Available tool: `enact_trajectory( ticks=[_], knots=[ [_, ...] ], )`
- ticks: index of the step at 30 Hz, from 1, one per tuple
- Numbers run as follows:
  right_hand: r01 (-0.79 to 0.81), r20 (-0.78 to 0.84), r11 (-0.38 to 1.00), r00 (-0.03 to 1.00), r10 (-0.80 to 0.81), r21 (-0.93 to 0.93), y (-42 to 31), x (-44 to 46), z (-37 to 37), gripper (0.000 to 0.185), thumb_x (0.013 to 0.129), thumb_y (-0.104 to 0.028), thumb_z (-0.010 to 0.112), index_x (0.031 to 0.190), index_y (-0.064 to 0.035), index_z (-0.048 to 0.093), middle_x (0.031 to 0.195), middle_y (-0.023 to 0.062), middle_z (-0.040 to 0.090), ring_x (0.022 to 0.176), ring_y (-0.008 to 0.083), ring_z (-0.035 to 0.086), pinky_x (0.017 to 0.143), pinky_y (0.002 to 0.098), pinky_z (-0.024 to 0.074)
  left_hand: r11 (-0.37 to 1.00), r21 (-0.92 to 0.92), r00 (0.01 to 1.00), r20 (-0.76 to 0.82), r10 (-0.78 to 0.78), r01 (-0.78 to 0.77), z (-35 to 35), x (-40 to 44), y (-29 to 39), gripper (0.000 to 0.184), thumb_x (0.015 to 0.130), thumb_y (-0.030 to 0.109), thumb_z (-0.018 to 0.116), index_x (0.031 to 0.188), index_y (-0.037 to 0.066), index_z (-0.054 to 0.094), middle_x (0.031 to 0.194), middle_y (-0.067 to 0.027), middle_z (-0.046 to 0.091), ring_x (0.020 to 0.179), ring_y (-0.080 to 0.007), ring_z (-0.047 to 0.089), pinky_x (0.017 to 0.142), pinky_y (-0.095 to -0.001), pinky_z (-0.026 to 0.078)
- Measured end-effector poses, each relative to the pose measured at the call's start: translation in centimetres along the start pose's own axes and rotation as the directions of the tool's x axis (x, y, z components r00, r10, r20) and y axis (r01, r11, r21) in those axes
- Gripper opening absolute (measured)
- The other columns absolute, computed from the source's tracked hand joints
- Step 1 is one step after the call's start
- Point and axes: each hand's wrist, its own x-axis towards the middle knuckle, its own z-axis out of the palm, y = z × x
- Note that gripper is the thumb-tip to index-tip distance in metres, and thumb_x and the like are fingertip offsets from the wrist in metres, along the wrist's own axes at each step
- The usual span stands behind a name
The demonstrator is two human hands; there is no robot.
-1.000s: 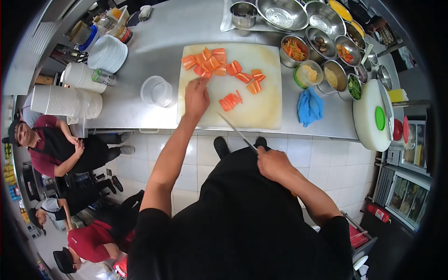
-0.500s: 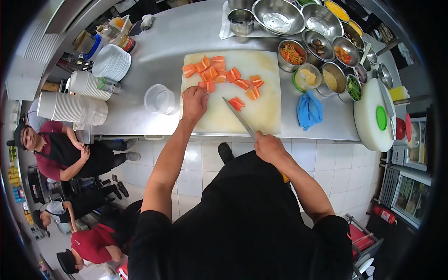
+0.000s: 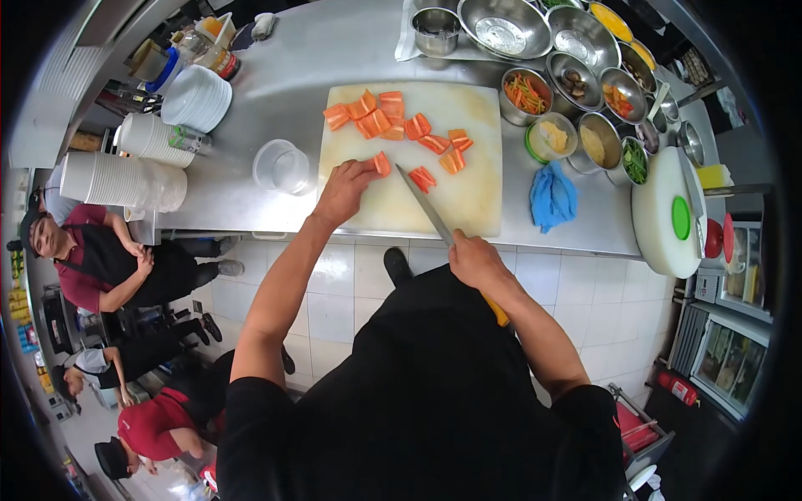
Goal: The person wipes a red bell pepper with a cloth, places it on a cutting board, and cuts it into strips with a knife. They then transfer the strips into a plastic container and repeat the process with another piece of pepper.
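Left fingers point(image 3: 365, 169) pinch a pepper piece point(image 3: 382, 164), right fingers point(image 3: 462, 246) grip a knife point(image 3: 424, 200); board point(image 3: 468, 213) along steel table point(image 3: 259, 96)'s near edge; extinguisher label point(image 3: 681, 389) illegible.

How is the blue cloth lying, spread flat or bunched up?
Bunched up: the blue cloth lies in creased folds on the counter beside the cutting board.

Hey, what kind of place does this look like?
Probably a restaurant kitchen: a long steel counter with metal bowls of cut ingredients, tall stacks of bowls, and people in aprons behind.
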Motion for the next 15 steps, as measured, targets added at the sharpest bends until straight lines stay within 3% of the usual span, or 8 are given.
enact_trajectory(
  ticks=[2, 5, 8, 15],
  knots=[
    [-0.012, -0.009, 1.000, 1.000, 0.012, -0.015, -0.5, 0.0, -0.4, 0.028, 0.089, -0.017, 0.049, 0.105, 0.0053, 0.053, 0.081, 0.0279, 0.065, 0.081, 0.0444, 0.064, 0.076, 0.0518, 0.0508, 0.999, -0.049, 1.000, -0.027, 0.000, -0.002, -0.6, -0.1, 0.8, 0.045, 0.072, -0.011, 0.053, 0.110, 0.011, 0.065, 0.122, -0.0032, 0.058, 0.113, -0.0264, 0.050, 0.095, -0.0376, 0.040],
    [0.004, -0.013, 1.000, 1.000, -0.004, -0.008, -0.3, 1.0, -0.2, 0.028, 0.089, -0.017, 0.049, 0.106, 0.0053, 0.053, 0.080, 0.0287, 0.064, 0.081, 0.0445, 0.064, 0.076, 0.0521, 0.0507, 1.000, 0.016, 1.000, -0.020, -0.005, 0.005, -0.8, 0.5, 1.2, 0.046, 0.072, -0.012, 0.053, 0.111, 0.011, 0.064, 0.126, -0.0043, 0.055, 0.115, -0.0265, 0.049, 0.096, -0.0389, 0.039],
    [0.015, -0.022, 1.000, 1.000, -0.015, 0.003, -0.6, 1.2, -0.5, 0.027, 0.089, -0.017, 0.049, 0.104, 0.0051, 0.054, 0.080, 0.0287, 0.064, 0.081, 0.0448, 0.064, 0.076, 0.0520, 0.0507, 0.999, -0.021, 1.000, 0.014, -0.027, 0.027, -0.2, 0.6, 1.1, 0.039, 0.077, -0.006, 0.056, 0.111, 0.011, 0.064, 0.127, -0.0066, 0.055, 0.118, -0.0266, 0.049, 0.098, -0.0398, 0.039],
    [-0.032, -0.013, 0.999, 0.999, 0.032, 0.013, -1.2, 0.7, -0.6, 0.023, 0.088, -0.014, 0.049, 0.101, 0.0039, 0.053, 0.080, 0.0275, 0.065, 0.080, 0.0441, 0.064, 0.075, 0.0513, 0.0511, 1.000, 0.005, 0.998, 0.057, 0.009, -0.009, -0.1, -0.3, 3.1, 0.030, 0.076, -0.005, 0.054, 0.099, 0.010, 0.068, 0.112, -0.0054, 0.064, 0.109, -0.0245, 0.056, 0.094, -0.0371, 0.043]
  ],
)
